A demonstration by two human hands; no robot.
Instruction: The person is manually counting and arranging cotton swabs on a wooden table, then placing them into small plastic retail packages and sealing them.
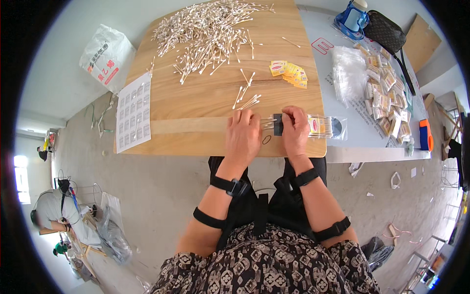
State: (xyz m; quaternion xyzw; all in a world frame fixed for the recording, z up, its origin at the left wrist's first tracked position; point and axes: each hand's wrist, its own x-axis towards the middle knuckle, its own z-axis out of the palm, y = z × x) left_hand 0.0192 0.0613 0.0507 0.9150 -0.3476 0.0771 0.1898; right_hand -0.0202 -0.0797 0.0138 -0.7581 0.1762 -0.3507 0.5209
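Note:
Cotton swabs (267,122) stick out to the right from under the curled fingers of my left hand (243,134), which is closed on them. Their tips point at a small black piece (278,124) at my right fingertips. My right hand (296,131) is closed on the left end of a clear packet of cotton swabs (327,128) with a yellow card (316,126) among them. The packet's right end reaches past the wooden table's edge. What lies under my palms is hidden. A rubber band (267,140) lies between my hands.
A big swab heap (210,34) covers the far table; a few loose swabs (249,101) lie nearer. Yellow cards (293,73) are fanned at right. The side table holds clear bags (348,73), filled packets (384,98) and an orange tape dispenser (426,135). A printed sheet (134,112) lies left.

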